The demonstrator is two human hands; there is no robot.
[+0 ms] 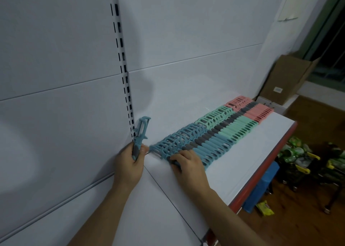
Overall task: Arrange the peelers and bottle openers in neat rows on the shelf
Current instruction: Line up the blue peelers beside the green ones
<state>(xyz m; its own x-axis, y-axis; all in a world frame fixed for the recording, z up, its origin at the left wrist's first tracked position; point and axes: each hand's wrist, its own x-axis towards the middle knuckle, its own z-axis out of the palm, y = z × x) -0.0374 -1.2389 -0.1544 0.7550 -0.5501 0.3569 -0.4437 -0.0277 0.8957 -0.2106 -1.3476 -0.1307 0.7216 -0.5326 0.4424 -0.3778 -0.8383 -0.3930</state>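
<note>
Currently one blue peeler [141,133] stands upright, gripped by my left hand [130,163], beside the back panel [186,59]; my right hand [188,163] curls its fingers on the end peeler [160,151] of the row [224,132] on the shelf [242,158]. A careless shove could buckle that tight row. Three colour blocks; pieces too packed to count.

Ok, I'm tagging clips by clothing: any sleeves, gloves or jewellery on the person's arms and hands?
None visible. The left hand and right hand wear no gloves, rings, watch or bracelet. The left forearm and right forearm are bare to the frame's edge.
</note>
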